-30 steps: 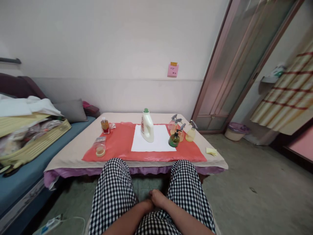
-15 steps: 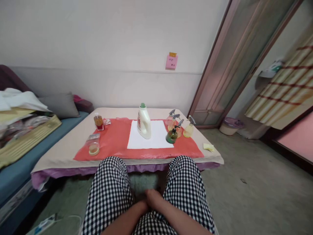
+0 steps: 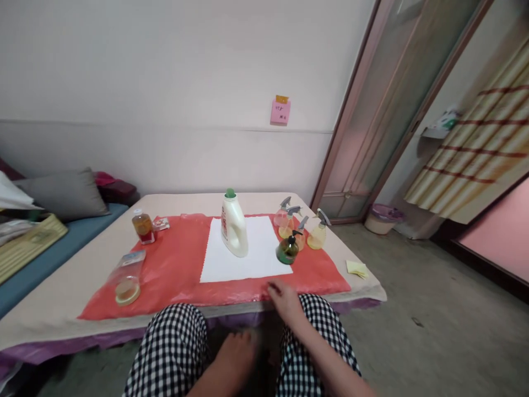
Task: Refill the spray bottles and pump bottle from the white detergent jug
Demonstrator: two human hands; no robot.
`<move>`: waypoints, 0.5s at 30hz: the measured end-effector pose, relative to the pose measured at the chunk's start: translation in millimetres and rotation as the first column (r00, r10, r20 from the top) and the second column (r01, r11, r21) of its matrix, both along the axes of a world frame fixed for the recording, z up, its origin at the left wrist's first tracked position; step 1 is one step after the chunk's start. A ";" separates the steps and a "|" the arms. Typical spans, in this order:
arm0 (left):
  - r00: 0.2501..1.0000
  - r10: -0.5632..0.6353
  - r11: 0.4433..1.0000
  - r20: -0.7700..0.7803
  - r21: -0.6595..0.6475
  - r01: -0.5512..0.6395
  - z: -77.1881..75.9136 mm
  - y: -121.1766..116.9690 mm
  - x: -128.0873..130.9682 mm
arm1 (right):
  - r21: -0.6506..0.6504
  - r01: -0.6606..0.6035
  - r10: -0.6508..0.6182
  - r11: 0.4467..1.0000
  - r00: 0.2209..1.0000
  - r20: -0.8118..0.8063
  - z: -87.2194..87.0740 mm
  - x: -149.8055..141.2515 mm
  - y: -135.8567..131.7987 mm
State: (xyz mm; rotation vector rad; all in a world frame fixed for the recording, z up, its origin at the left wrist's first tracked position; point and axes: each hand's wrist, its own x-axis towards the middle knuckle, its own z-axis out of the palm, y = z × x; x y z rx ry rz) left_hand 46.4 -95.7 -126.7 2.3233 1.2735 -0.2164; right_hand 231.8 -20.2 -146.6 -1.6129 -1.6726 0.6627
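My right hand point(image 3: 285, 302) is raised over the near edge of the red cloth point(image 3: 177, 259), fingers loosely bent and apart, holding nothing visible. Low between my knees, my left hand point(image 3: 238, 353) is smeared by motion; its fingers are unclear. A cream detergent jug point(image 3: 235, 231) with a green cap stands upright on a white sheet point(image 3: 262, 248). To its right is a green pump bottle point(image 3: 288, 251), the bottle nearest my right hand. Behind and beside it stand several spray bottles with grey trigger heads, among them a yellow spray bottle point(image 3: 317, 237).
On the left are a bottle of reddish-brown liquid point(image 3: 144, 227), a small packet point(image 3: 161, 223), and a clear bag point(image 3: 131, 264) beside a tape roll point(image 3: 127, 291). Yellow sticky notes point(image 3: 356, 268) lie at the right edge. My checked knees point(image 3: 176, 336) border the table.
My hands, together in my lap before, have separated. The right has risen forward to the table edge; the left has lifted slightly. The view has moved closer to the table.
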 end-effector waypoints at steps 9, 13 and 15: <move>0.965 0.150 0.918 0.217 0.332 -0.217 45.2 103.2 -38.9 | 0.105 0.501 -0.491 0.859 0.864 -0.107 13.1 81.9 125.7; 0.937 0.199 0.896 0.287 0.335 -0.293 45.3 142.0 -31.4 | 0.086 0.582 -0.572 0.809 0.812 -0.115 5.8 67.4 139.3; 0.915 0.207 0.897 0.346 0.306 -0.319 40.4 160.2 -23.4 | 0.103 0.576 -0.567 0.811 0.817 -0.108 2.9 61.1 141.6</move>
